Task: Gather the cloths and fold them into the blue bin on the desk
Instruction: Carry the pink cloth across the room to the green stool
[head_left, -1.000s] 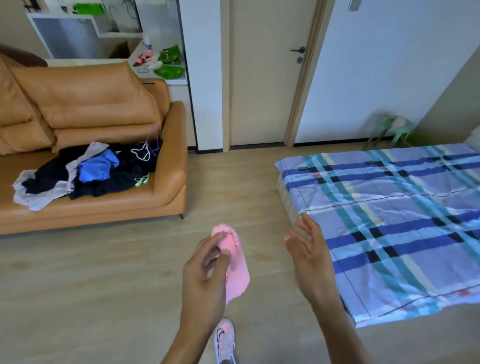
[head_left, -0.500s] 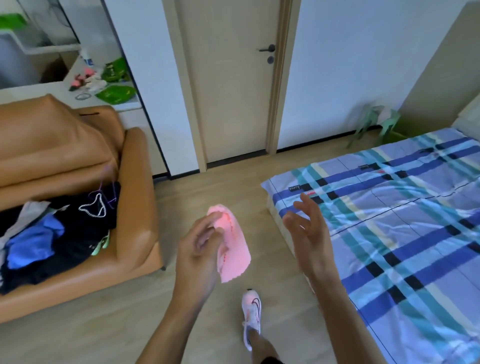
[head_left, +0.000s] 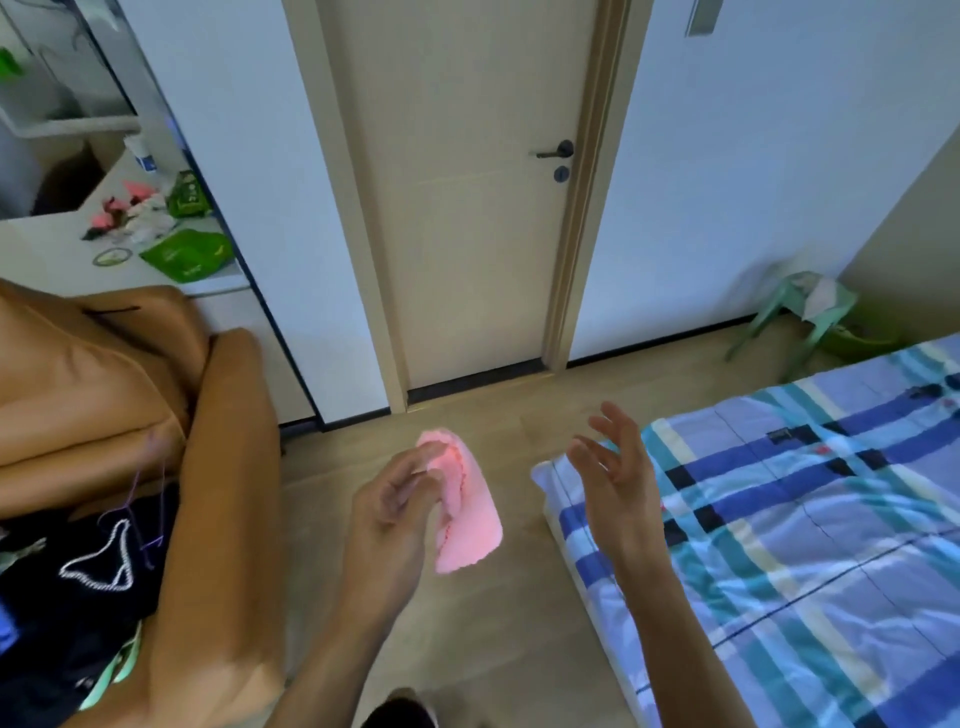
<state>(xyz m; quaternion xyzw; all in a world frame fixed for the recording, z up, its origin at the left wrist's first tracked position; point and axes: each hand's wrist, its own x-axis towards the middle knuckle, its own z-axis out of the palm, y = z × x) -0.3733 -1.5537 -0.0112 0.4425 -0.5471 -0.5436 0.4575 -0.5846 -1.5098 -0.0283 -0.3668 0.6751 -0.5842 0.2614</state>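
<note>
Left hand (head_left: 395, 512), fingers curled, pinching top of pink cloth (head_left: 470, 525); cloth hanging free above wood floor (head_left: 493, 649), between sofa (head_left: 223, 519) and bed (head_left: 805, 545). Right hand (head_left: 618, 478) just beside, empty, fingers spread and relaxed. Dark clothes pile (head_left: 67, 613) on sofa seat. Closed door (head_left: 467, 208) beyond, at far wall.

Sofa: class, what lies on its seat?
On the sofa seat lies a heap of dark clothes. Whatever is beneath the heap is covered, and the heap's left part runs out of frame, so its full extent cannot be seen.
</note>
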